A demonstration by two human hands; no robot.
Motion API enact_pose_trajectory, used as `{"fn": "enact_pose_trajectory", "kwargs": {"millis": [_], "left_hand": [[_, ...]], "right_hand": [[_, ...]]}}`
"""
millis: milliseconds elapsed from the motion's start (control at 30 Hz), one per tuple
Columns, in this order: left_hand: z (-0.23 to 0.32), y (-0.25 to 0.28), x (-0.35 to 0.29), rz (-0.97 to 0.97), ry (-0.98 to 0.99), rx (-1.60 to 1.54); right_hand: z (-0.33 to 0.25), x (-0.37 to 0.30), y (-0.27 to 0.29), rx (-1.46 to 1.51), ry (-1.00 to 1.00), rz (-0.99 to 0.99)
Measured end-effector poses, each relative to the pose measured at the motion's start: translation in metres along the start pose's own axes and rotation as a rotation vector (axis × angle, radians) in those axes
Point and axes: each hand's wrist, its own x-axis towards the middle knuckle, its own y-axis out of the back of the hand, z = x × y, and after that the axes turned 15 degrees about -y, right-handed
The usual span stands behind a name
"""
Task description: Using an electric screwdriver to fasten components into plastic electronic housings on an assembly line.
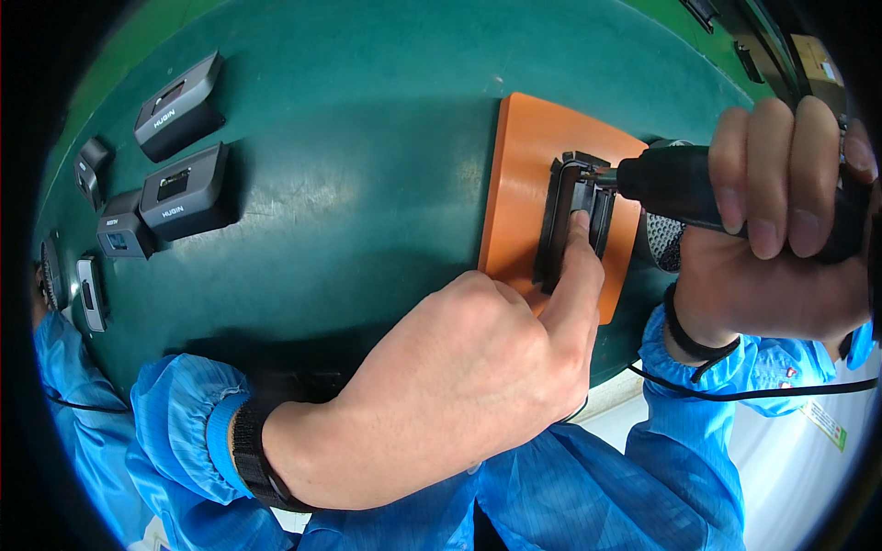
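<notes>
An orange block (522, 174) lies on the green table at right of centre, with a narrow black plastic part (555, 225) seated in it. My left hand (450, 363) reaches across from the lower left. Its index finger is stretched out and presses on the black part; the other fingers are hidden or folded beneath the hand. My right hand (758, 285) is wrapped round a black electric screwdriver (675, 186), held almost level. The screwdriver's tip meets the upper end of the black part; any screw there is too small to make out.
Grey housings with dark windows (190, 195) stand in a group on the left of the table, near a small light-framed part (91, 294). A round perforated metal thing (663, 241) sits behind the screwdriver. A black cable (781, 396) crosses at lower right. Another person's blue sleeve (78, 395) shows at far left.
</notes>
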Motion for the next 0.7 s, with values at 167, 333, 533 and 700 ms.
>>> {"fn": "enact_pose_trajectory", "kwargs": {"millis": [167, 333, 533, 700], "left_hand": [[-0.003, 0.0, -0.003, -0.015, -0.002, -0.002], [-0.004, -0.002, -0.007, -0.007, -0.003, 0.0], [-0.005, -0.001, -0.007, -0.012, 0.001, -0.012], [-0.004, 0.001, -0.007, -0.011, 0.007, -0.03]], "right_hand": [[0.002, 0.003, -0.004, -0.01, 0.0, -0.003], [0.003, 0.007, -0.006, -0.02, -0.001, -0.004], [0.005, 0.009, -0.009, -0.026, 0.004, -0.01], [0.005, 0.01, -0.012, -0.033, 0.006, -0.019]]}}
